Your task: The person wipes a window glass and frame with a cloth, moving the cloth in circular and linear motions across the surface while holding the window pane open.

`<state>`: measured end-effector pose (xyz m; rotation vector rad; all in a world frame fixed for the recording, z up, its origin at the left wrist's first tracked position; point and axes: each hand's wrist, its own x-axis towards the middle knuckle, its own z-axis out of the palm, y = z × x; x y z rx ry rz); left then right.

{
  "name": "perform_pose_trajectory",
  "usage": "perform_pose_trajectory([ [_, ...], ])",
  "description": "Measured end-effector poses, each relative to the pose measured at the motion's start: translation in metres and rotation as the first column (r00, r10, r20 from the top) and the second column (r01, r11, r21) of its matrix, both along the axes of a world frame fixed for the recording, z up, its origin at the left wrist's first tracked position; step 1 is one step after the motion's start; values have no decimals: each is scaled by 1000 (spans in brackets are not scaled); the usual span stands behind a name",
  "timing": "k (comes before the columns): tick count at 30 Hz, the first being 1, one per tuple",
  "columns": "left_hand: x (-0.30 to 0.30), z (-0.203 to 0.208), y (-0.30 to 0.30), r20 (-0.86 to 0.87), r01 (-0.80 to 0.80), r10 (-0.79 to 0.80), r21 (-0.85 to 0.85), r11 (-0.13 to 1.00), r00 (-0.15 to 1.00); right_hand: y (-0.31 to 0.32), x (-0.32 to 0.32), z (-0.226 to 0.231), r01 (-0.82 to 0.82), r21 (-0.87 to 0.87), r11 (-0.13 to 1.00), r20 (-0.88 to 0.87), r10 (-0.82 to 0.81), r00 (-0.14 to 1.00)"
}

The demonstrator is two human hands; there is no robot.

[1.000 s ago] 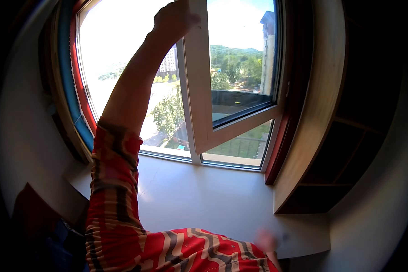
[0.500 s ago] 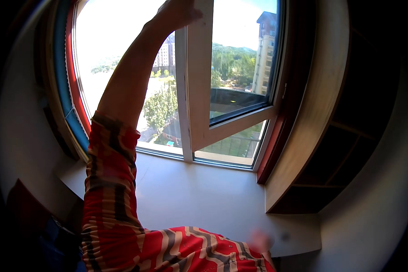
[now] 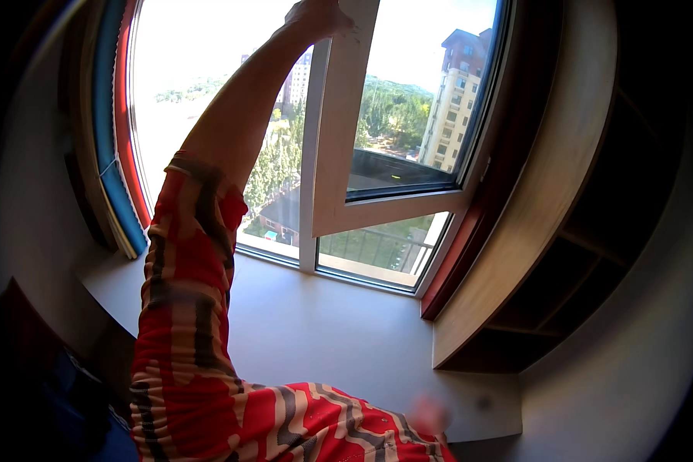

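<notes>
My left arm stretches up to the top of the picture. There my left hand (image 3: 316, 20) closes over the upper free edge of a window sash (image 3: 333, 146); the top of the hand is nearly cut off and its fingers are partly hidden. The white-framed sash stands swung out from the fixed window frame (image 3: 309, 231), with a gap below its lower rail. At the lower right, beside the end of my red patterned sleeve (image 3: 316, 420), a blurred skin-coloured patch seems to be my right hand (image 3: 430, 414). Its fingers cannot be made out.
A pale sill-like surface (image 3: 323, 316) runs beneath the window. On the right stands a wooden shelf unit (image 3: 527, 231) with dark compartments. A blue and red curtain edge (image 3: 109, 115) hangs at the left. Buildings (image 3: 458, 92) and trees show outside.
The view has shifted and tilted a little. The sash's lower corner now lies further left and higher in the picture. My left hand stays at its edge.
</notes>
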<state>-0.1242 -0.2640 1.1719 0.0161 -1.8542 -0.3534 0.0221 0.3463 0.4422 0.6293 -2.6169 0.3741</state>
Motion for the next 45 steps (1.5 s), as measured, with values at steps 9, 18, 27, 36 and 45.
perform_pose_trajectory([
  [9,-11,7,16,146,-121,99,153,981,984,-1,-10,-22,-14,-70,997,-76,9,997],
  [18,-29,29,-24,358,91,-118,92,992,926,-3,-17,-16,-68,-22,997,-112,65,992],
  [27,-18,18,-76,-17,-151,154,-336,930,988,-6,-18,-17,-97,-137,986,-76,87,993],
  [36,-30,-15,-66,-280,-451,362,-408,794,889,-13,-10,1,-73,42,996,-124,77,989],
  [45,-27,-35,-81,-224,-34,2,-139,990,975,-18,-13,1,-94,55,994,-117,100,988],
])
